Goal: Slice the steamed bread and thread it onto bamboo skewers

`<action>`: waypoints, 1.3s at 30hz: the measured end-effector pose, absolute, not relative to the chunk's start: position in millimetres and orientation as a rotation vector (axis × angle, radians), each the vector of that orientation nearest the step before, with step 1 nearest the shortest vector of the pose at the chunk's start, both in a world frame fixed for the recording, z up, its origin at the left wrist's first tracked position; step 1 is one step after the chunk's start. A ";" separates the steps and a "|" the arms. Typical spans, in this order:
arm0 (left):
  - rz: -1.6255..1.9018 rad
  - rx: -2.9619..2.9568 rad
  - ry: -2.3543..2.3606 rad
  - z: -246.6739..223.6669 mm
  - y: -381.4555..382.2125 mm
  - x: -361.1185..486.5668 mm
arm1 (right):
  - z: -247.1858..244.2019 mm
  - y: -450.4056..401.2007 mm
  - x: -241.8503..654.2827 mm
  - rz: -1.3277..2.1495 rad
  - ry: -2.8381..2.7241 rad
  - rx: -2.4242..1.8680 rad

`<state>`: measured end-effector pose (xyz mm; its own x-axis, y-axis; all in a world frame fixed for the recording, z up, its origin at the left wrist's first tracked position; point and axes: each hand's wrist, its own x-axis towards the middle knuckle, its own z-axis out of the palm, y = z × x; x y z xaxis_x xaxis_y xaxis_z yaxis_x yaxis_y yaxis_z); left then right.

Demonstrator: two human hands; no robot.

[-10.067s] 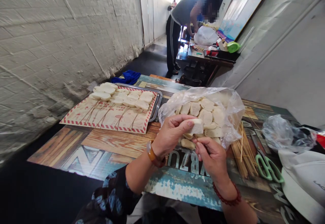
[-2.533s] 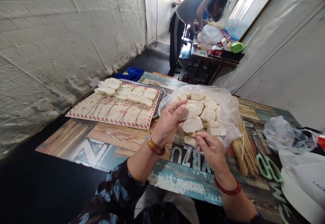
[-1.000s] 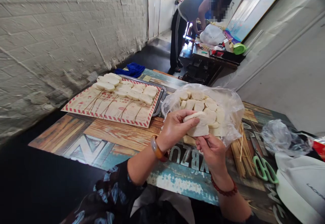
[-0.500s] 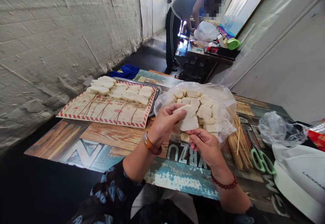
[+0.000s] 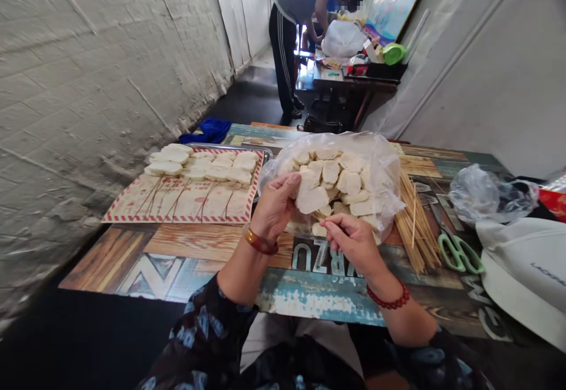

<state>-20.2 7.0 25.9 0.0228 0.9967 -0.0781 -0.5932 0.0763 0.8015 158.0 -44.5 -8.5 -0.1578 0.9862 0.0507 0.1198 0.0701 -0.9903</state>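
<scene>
My left hand (image 5: 275, 204) grips pale slices (image 5: 312, 200) between thumb and fingers, over the near left part of a clear plastic bag (image 5: 384, 163). Several more slices (image 5: 349, 181) lie in the bag. My right hand (image 5: 349, 238) is closed in a pinch just below and right of the held slices, with a thin stick barely showing at its fingertips. To the left, slices on sticks (image 5: 207, 168) rest in rows on a paper sheet with a red striped border (image 5: 132, 201), which lies on a metal tray (image 5: 265, 153).
Right of the bag lie loose wooden sticks (image 5: 413, 231), green-handled scissors (image 5: 460, 253), a crumpled plastic bag (image 5: 484, 192) and a white cap (image 5: 526, 278). A blue cloth (image 5: 207, 131) sits at the far left. Beyond, a person (image 5: 292, 36) bends over another table (image 5: 354, 82).
The view has shifted a little. My hands have moved slightly apart, and the held slices now show their broad faces, left of my right fingertips.
</scene>
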 end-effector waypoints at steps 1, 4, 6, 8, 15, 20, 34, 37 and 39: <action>1.387 0.676 0.785 24.8 7.6 -19.7 | -8.5 -44.8 157.5 1.201 -1.446 -1.184; 1.390 0.677 0.818 23.7 7.2 -16.2 | -10.0 -45.6 156.3 1.166 -1.451 -1.201; 1.369 0.680 0.832 23.8 5.1 -12.2 | -11.0 -45.6 155.7 1.160 -1.444 -1.207; 1.331 0.686 0.849 23.5 2.2 -7.6 | -11.4 -45.1 155.3 1.178 -1.422 -1.211; 1.285 0.784 0.823 26.6 -1.1 -8.6 | -12.4 -40.9 159.8 1.261 -1.255 -1.191; 1.575 0.871 0.844 31.3 6.1 -23.7 | -10.6 -38.3 180.2 1.080 -1.157 -1.157; 1.170 2.103 1.549 -1.0 31.7 -4.5 | -1.7 -27.3 201.2 0.840 -1.277 -1.212; 1.013 2.323 1.778 4.2 42.2 0.4 | -2.5 -24.8 198.8 0.843 -1.319 -1.223; 0.952 2.363 1.912 9.0 49.0 2.7 | -2.4 -23.7 198.3 0.828 -1.330 -1.231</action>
